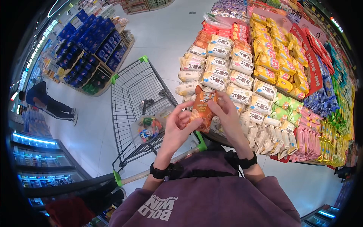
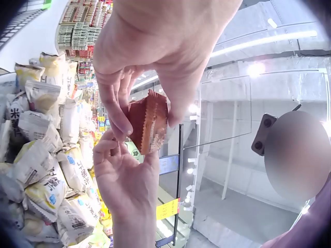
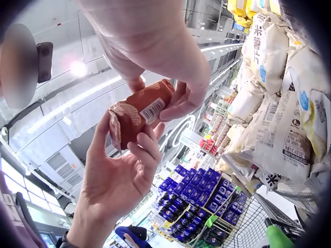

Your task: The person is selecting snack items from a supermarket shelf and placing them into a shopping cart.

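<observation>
An orange snack packet [image 1: 203, 108] is held up in front of me between both hands. My left hand [image 1: 177, 126] pinches its lower left side with fingertips. My right hand [image 1: 225, 111] grips its right edge with thumb and fingers. From the left wrist, the crimped end of the packet [image 2: 150, 123] shows between the left hand [image 2: 155, 57] above and the right hand [image 2: 126, 175] below. From the right wrist, the packet [image 3: 142, 111] shows a barcode, with the right hand [image 3: 155, 46] above it and the left hand [image 3: 121, 175] under it.
A wire shopping cart [image 1: 138, 102] with green corners stands just ahead and holds a clear bag of items [image 1: 147, 128]. A display of white, yellow and pink snack packets [image 1: 245, 75] fills the right. Blue-stocked shelves [image 1: 92, 45] and a crouching person [image 1: 47, 100] are at left.
</observation>
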`<state>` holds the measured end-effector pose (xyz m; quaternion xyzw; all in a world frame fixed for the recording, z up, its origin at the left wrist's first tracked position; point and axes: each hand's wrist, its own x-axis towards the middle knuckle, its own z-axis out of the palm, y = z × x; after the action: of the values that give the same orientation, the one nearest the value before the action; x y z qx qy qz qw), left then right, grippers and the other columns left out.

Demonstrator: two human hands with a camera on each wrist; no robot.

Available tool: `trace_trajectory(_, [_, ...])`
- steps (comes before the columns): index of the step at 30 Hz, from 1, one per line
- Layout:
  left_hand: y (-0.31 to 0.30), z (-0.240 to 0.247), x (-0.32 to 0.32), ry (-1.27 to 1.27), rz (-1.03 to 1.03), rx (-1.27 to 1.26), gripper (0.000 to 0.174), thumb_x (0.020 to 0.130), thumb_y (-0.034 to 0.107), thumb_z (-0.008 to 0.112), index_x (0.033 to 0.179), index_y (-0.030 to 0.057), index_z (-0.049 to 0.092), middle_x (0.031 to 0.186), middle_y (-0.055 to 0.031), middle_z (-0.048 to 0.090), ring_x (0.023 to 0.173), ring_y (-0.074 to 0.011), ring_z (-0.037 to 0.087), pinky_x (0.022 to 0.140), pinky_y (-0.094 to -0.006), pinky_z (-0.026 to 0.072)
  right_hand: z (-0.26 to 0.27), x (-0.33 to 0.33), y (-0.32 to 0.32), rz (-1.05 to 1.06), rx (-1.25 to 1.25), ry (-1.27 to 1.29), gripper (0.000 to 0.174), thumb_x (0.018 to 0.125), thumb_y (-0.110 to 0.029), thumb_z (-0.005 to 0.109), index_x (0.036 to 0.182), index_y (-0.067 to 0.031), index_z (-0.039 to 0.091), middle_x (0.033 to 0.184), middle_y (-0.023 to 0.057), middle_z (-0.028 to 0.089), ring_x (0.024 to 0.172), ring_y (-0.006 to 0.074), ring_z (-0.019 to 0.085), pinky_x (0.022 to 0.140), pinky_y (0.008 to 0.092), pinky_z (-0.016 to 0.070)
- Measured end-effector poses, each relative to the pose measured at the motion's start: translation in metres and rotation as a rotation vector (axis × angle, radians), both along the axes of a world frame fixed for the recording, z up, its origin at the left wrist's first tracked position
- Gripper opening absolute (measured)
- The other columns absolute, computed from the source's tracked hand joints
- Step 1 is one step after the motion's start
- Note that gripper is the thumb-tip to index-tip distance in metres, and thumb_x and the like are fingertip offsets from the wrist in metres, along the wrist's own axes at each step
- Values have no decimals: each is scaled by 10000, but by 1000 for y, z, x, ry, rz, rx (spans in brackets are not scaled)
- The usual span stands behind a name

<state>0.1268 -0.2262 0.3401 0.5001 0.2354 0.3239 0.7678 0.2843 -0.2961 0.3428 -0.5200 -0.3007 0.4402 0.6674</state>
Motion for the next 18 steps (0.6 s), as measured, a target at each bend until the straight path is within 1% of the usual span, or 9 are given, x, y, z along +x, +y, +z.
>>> trace_trajectory(4, [3,-6,-2,14,-13,125,452,829,8,726,1234,-32,530,1059,-100,677,955,-113,643,815,-230,527,3,-1,-3,38,104,-163,519,855,-174,725,1274,-31,455,1038,83,654,901,106,619,721,244,476])
trace_trajectory(6, [3,-9,-2,-9,-6,190,407,831,27,733,1193,-34,560,1073,-100,674,963,-108,639,812,-231,529,3,-4,-2,33,140,-170,522,847,-140,726,1278,-16,458,1074,106,654,928,127,630,731,253,493])
trace_trajectory(7, [3,-11,-3,32,52,233,417,818,43,747,1185,-32,564,1056,-98,678,958,-112,643,803,-241,533,3,-4,-2,30,158,-175,525,843,-123,726,1280,-8,459,1092,118,655,941,137,636,736,257,502])
trace_trajectory(9, [3,-15,-2,115,166,321,439,792,74,776,1168,-27,573,1022,-94,686,948,-120,650,785,-261,542,7,-9,-4,-28,129,-288,539,838,-119,731,1289,11,466,1135,146,647,967,162,648,757,273,527])
trace_trajectory(10, [2,-12,-2,254,257,466,447,769,85,789,1151,-24,584,1014,-101,683,932,-142,658,775,-272,544,8,-12,-4,-58,114,-346,546,835,-117,733,1293,21,470,1157,160,643,980,175,654,767,282,539])
trace_trajectory(12, [-1,-5,0,535,436,755,463,724,108,817,1117,-16,605,999,-116,677,900,-186,673,756,-295,549,6,-17,-4,-37,111,-382,548,835,-113,734,1296,36,476,1192,181,629,988,187,660,788,292,551])
trace_trajectory(15, [0,-12,8,425,541,1012,521,664,106,823,1131,-2,621,1011,-136,657,888,-264,667,755,-319,546,-1,-24,-3,-49,95,-382,548,841,-113,731,1301,46,481,1215,188,619,978,187,665,798,298,560])
trace_trajectory(16, [-1,-10,10,401,538,1069,521,660,95,815,1138,6,629,1023,-127,659,882,-246,665,719,-302,545,-2,-24,-3,-58,89,-374,547,843,-115,729,1304,46,482,1217,187,619,971,183,666,798,298,561])
trace_trajectory(18, [-5,0,12,355,530,1181,525,654,72,799,1153,22,645,1048,-110,662,868,-209,662,647,-267,543,1,-19,-5,1,74,-248,514,867,-119,708,1300,42,484,1206,167,624,991,168,652,827,298,546])
